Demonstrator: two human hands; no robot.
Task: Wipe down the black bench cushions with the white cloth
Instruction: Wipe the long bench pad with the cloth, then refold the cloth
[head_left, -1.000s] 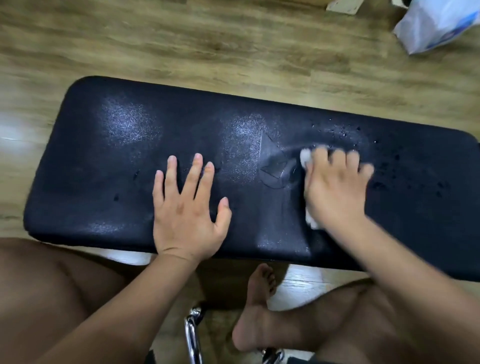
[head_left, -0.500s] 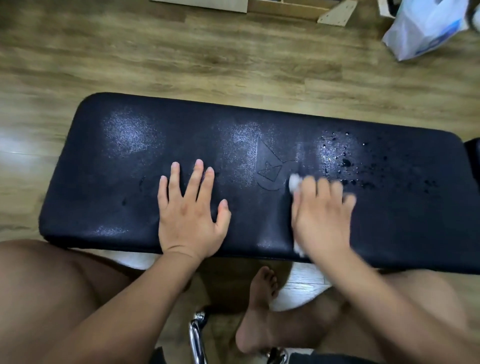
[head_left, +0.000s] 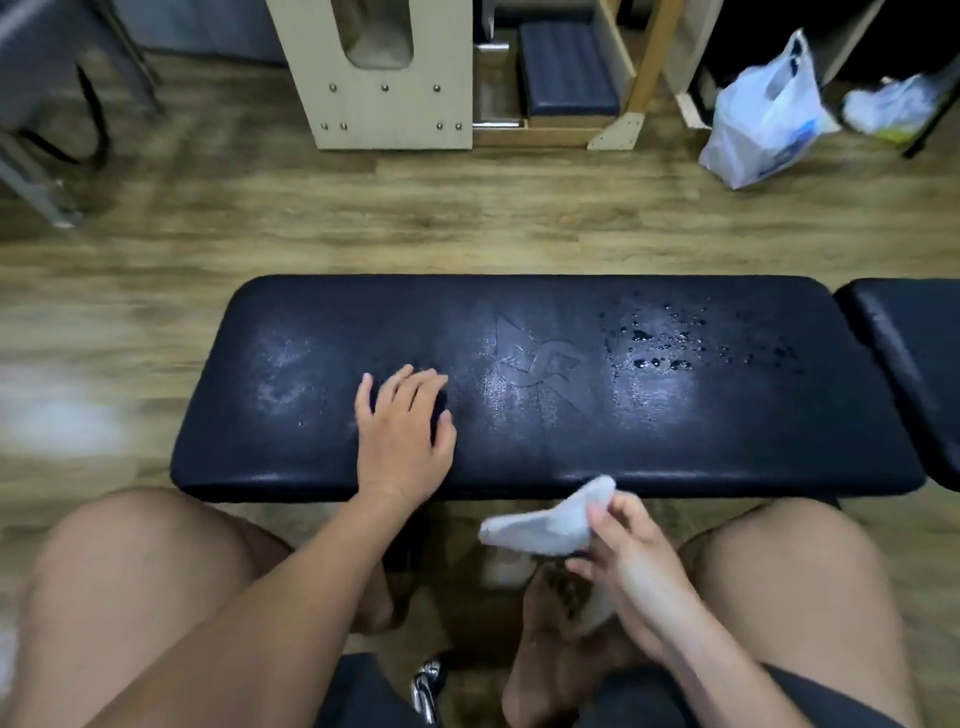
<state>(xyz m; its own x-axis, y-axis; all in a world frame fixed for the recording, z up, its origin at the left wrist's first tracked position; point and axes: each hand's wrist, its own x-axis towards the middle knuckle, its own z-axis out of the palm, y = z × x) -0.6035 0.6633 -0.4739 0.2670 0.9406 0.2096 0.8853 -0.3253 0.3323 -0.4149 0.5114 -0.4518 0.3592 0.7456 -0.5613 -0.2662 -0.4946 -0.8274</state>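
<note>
Our right hand (head_left: 626, 553) pinches the crumpled white cloth (head_left: 545, 522) between thumb and fingers, held by the near edge of the long black padded bench cushion (head_left: 727, 431) and off its top. Our left hand (head_left: 402, 434) rests on the cushion's left half, fingers loosely bent, holding nothing. Water droplets (head_left: 660, 345) sit unwiped toward the far right. We judge the light pinch could drop the cloth onto the wooden plank floor (head_left: 467, 218), dirtying it. Bunched, it may smear drops rather than lift them, and we might skip the second black cushion (head_left: 914, 374) at right.
</note>
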